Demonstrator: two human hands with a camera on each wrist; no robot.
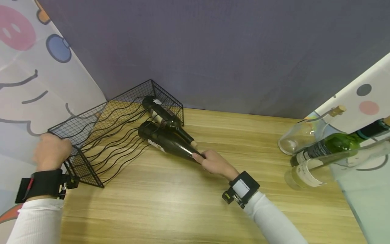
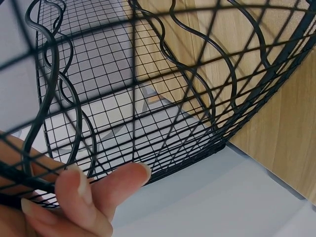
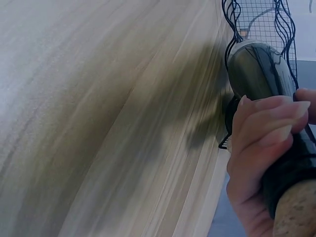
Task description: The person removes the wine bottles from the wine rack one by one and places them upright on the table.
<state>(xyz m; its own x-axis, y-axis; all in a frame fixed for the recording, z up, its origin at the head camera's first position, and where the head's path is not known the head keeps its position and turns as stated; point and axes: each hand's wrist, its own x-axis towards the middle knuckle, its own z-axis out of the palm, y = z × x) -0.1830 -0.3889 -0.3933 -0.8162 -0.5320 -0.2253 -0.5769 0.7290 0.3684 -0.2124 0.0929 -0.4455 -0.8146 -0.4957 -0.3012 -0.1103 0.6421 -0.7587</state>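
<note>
My left hand (image 1: 52, 151) grips the near left end of a black wire wine rack (image 1: 100, 110); in the left wrist view its fingers (image 2: 118, 185) curl about the mesh. With my right hand (image 1: 214, 163) I hold a dark wine bottle (image 1: 170, 144) by its neck. That bottle's base end lies at the rack's wavy wires, the neck pointing toward me and to the right. Its cork (image 3: 296, 212) shows in the right wrist view. A second dark bottle (image 1: 161, 115) with a cork lies in the rack's far end, just beyond the held one.
At the right stand a clear corked bottle (image 1: 297, 137), a green bottle (image 1: 338, 145) with a dark label and a pale clear bottle (image 1: 313, 171) with a white label. A grey wall (image 1: 213, 54) rises behind the wooden table (image 1: 170, 210). Printed cloth hangs on both sides.
</note>
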